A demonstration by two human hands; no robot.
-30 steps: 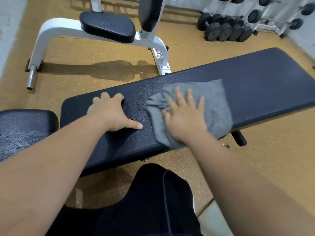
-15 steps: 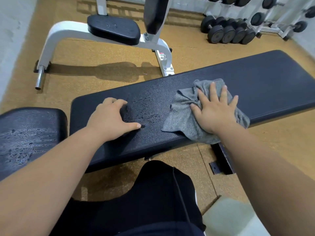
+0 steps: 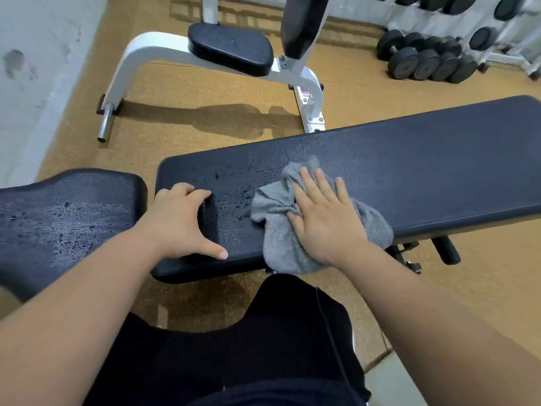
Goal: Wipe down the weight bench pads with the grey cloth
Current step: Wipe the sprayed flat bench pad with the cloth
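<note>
- The right hand (image 3: 325, 222) lies flat and spread wide on the grey cloth (image 3: 281, 230), pressing it onto the long pad (image 3: 424, 171) of the weight bench; it grips nothing, only pushes down.
- The cloth is bunched and sits toward the left end of the long pad, with its lower part hanging over the near edge.
- The left hand (image 3: 181, 221) rests on the left end of the same pad, fingers curled and thumb stretched along the near edge; it holds nothing and seems to steady the person.
- Between the two hands the pad surface shows beads of liquid (image 3: 234, 186), so that patch is not yet wiped.
- To the right of the cloth the long pad looks dull and even, with no droplets I can make out; I judge that stretch either done or never sprayed, and cannot tell which.
- The short seat pad (image 3: 67, 212), just beside the long pad's left end, is covered in droplets and appears untouched.
- My estimate: the task is under way but well short of finished, with the left end of the long pad and the whole seat pad left.
</note>
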